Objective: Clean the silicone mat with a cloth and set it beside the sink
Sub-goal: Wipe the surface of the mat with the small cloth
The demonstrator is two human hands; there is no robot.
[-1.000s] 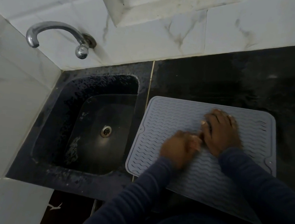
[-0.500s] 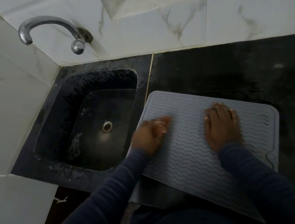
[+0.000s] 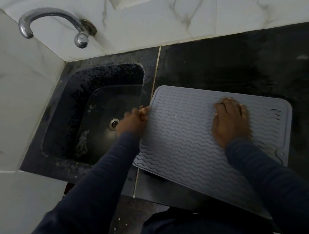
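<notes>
The grey mat [image 3: 182, 136], ribbed with wavy lines, lies flat on the black counter [image 3: 236, 68] just right of the sink [image 3: 72, 105]. Its left edge runs close along the pale seam between sink and counter. It sits a little askew, with the near edge slanting toward the counter's front, and its near right corner is hidden under the right sleeve [image 3: 271, 183]. The right hand [image 3: 230, 125] rests palm down on the far right part of the mat, its fingers [image 3: 228, 105] straight and slightly spread, pointing toward the wall and stopping short of the mat's far edge. The left hand [image 3: 133, 120] is at the mat's left edge, about halfway along it, over the sink's right rim. Its fingers are curled and touch or nearly touch the edge. The hand is blurred, so whether it pinches the mat, holds something else or holds nothing cannot be told. No cloth can be made out in either hand. Both arms wear dark blue sleeves, the left one [image 3: 97, 178] reaching up across the sink's near right corner. The sink is black, with a round metal drain [image 3: 114, 124] just left of the left hand and a whitish patch [image 3: 82, 144] on its floor near the front. A curved chrome tap [image 3: 52, 17] juts from the white marbled tiles [image 3: 15, 87] above the sink's far left corner.
</notes>
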